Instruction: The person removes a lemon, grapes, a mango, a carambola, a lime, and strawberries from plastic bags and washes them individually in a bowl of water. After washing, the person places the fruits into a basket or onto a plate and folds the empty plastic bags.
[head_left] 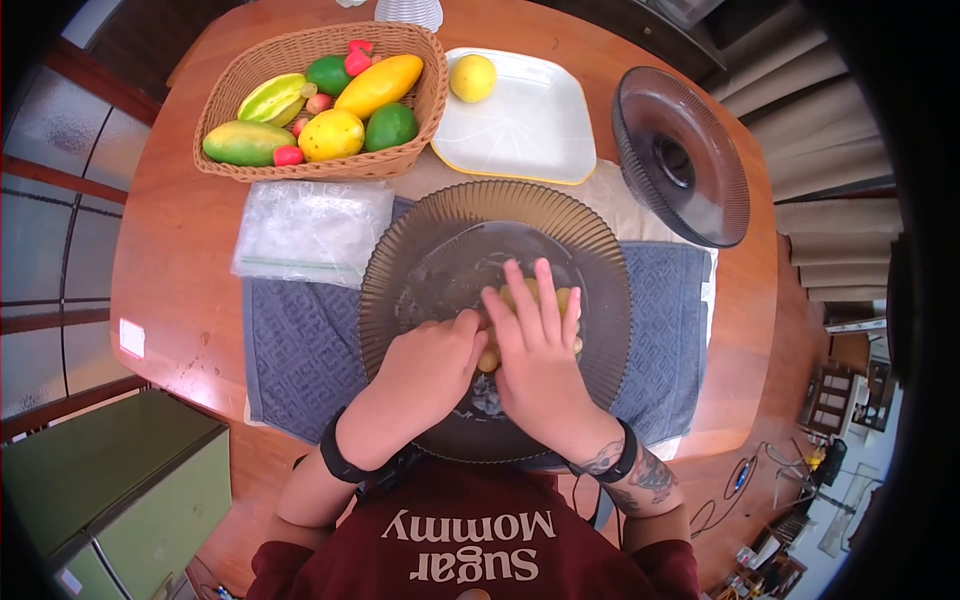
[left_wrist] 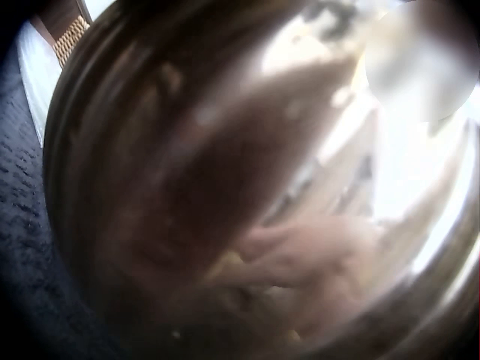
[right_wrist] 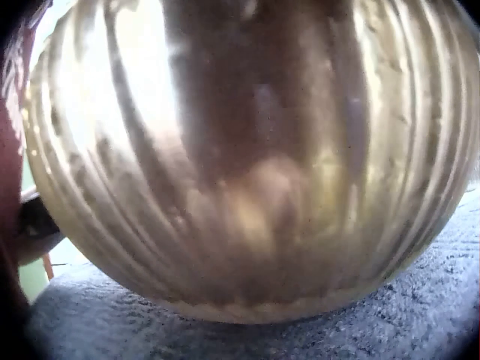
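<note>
A large ribbed smoky glass bowl (head_left: 596, 238) stands in front of me, with what looks like water in it. Yellow-green grapes (head_left: 487, 360) lie inside, mostly covered by my hands. My left hand (head_left: 425, 365) reaches in from the left, its curled fingers gripping at the edge of the grapes; the fingertips are hidden. Over the bunch, my right hand (head_left: 540, 350) spreads straight fingers, back of the hand upward. Both wrist views are filled by the glass wall of the bowl (right_wrist: 420, 112); the left one shows a hand (left_wrist: 315, 262) blurred through it.
Beneath the bowl lies a blue-grey towel (head_left: 300, 350), a clear zip bag (head_left: 315, 230) at its back left. Farther back are a wicker basket (head_left: 225, 90) of fruit and a white tray (head_left: 530, 120) with a yellow fruit (head_left: 473, 78). A dark glass dish (head_left: 715, 150) stands back right.
</note>
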